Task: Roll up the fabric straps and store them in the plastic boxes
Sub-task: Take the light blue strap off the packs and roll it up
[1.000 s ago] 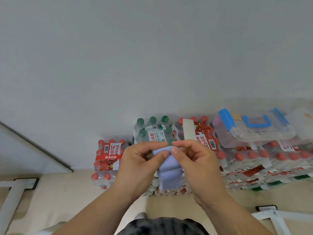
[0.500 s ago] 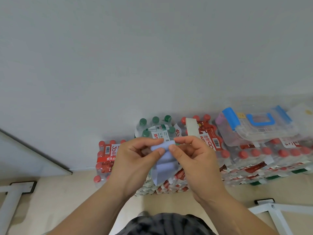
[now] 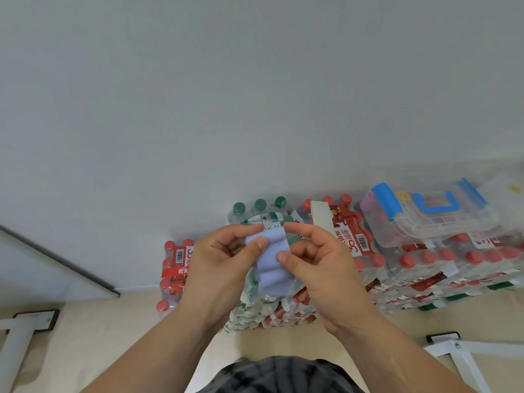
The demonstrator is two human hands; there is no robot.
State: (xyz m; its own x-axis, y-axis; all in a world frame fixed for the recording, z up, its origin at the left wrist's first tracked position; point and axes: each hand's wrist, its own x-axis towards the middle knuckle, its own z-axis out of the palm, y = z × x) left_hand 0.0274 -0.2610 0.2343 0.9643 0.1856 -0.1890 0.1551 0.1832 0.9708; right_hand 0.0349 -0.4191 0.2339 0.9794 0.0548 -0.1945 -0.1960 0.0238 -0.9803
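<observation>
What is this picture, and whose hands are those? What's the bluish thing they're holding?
There is no machine here. A person wears a camera on their head, so you see their own two hands from above. The left hand and the right hand both pinch a pale blue fabric strap between thumb and fingers. It hangs down in soft waves, not rolled yet. Behind the hands, packs of water bottles stand stacked on the floor against a grey wall. On top of the packs to the right lies a clear plastic box with a blue handle.
</observation>
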